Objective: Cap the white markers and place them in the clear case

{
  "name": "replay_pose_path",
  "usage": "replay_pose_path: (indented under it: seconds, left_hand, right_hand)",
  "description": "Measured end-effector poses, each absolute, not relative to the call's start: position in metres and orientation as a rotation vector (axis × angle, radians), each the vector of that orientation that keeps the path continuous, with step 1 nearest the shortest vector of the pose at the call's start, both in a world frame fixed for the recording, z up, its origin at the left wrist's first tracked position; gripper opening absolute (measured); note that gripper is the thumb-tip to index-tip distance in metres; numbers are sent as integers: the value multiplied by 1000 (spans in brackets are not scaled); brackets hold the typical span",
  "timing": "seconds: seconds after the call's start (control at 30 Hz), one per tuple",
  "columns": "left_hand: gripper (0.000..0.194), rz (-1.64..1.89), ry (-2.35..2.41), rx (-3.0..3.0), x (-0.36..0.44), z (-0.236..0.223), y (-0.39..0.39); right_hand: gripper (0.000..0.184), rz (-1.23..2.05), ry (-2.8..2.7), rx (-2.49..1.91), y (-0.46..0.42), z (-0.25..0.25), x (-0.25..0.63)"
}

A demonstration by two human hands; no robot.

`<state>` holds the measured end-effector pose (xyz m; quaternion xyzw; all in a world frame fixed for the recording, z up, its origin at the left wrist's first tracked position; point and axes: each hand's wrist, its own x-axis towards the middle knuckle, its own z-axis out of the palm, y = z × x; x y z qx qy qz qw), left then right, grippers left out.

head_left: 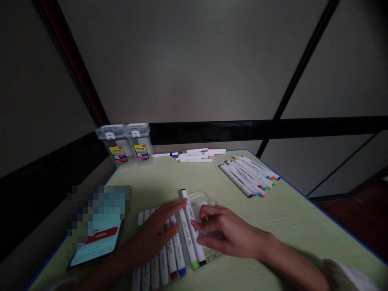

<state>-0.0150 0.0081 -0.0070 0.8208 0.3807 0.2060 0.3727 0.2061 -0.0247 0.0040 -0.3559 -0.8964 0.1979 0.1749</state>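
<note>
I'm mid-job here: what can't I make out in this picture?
All in the head view:
- Middle stretches of the row of markers: hidden by the left hand and forearm.
- Near ends of the row's leftmost markers: cut off by the bottom edge.
- Part of the clear case: behind the right hand.
- Print on the black-capped marker: too small and blurred.
- Upper part of the phone: masked by pixelation.

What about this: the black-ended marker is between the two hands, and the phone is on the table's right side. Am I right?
Not quite: the phone is on the table's left side, as the head view shows. The black-ended marker is between the two hands.
</note>
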Motion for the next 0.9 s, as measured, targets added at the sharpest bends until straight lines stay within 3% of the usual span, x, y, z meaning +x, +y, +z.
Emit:
replay_pose_path:
  seconds: [0.47,0.73,0.9]
  left_hand:
    - [48,499,1013,2143,-12,-7,9]
    - [48,493,1009,2140,-14,-7,7]
    - [50,492,1039,2085,-13,-5,6]
  right_hand:
    - [42,485,-2416,-1167,-29,0,193]
    - [41,532,-2463,-1042,-26,-5,196]
    - [26,495,-2543,-983,-26,1,197]
